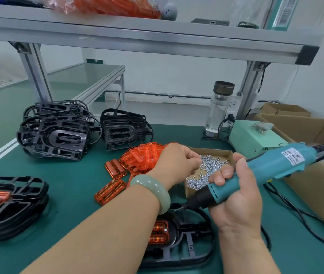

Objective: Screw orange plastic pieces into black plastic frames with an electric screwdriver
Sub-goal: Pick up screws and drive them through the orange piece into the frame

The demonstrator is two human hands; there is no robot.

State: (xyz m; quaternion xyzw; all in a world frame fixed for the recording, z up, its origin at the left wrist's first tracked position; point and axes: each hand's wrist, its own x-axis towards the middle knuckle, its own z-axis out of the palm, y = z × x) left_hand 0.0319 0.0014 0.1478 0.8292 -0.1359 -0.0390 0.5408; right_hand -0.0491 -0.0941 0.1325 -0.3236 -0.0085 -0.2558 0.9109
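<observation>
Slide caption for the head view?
Left hand reaches into the screw box; right hand grips the electric screwdriver over a black frame.

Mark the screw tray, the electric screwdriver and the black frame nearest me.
screw tray [212, 151]: head view, cardboard back wall.
electric screwdriver [275, 165]: head view, teal body.
black frame [175, 234]: head view, solid black part right of its orange piece.

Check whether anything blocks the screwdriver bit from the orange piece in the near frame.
Nothing visible lies between the bit of the electric screwdriver and the exposed right part of the orange piece in the black frame. The forearm of the left hand, at the screw box, crosses over the piece's left part.
</observation>
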